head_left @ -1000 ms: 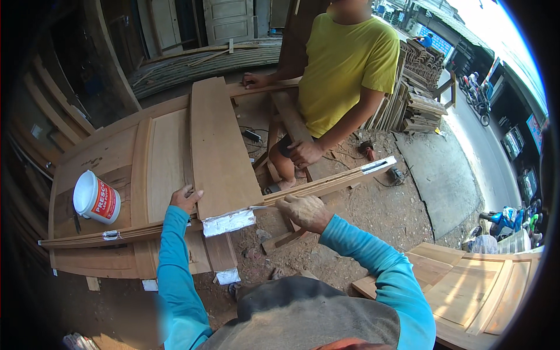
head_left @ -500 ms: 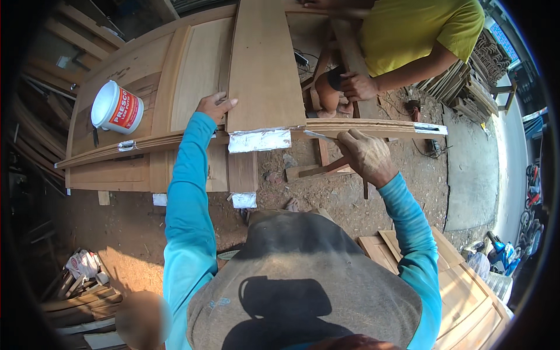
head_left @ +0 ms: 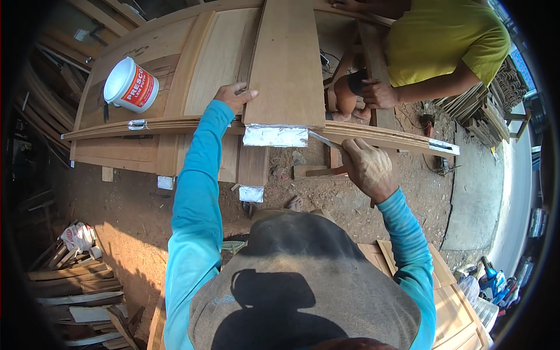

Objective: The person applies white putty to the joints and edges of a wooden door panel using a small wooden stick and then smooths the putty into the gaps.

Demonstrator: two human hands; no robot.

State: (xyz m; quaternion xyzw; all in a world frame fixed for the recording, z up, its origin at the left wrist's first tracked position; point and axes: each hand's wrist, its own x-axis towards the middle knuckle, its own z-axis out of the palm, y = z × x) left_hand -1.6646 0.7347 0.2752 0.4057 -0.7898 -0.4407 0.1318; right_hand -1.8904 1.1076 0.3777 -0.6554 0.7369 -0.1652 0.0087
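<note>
Largest in my view is a panelled wooden door point(head_left: 226, 58), lying flat. A wide plank point(head_left: 286, 70) lies over its right part; a narrow board point(head_left: 373, 136) passes crosswise beneath the plank. A white bucket point(head_left: 139, 87) stands on the door. The right hand point(head_left: 368, 166) is curled around a thin tool; the left hand point(head_left: 234, 98), partly spread, touches the plank's left edge. Smallest, the tool's blade point(head_left: 322, 139) points toward the right corner of the plank's white-coated end point(head_left: 275, 136).
</note>
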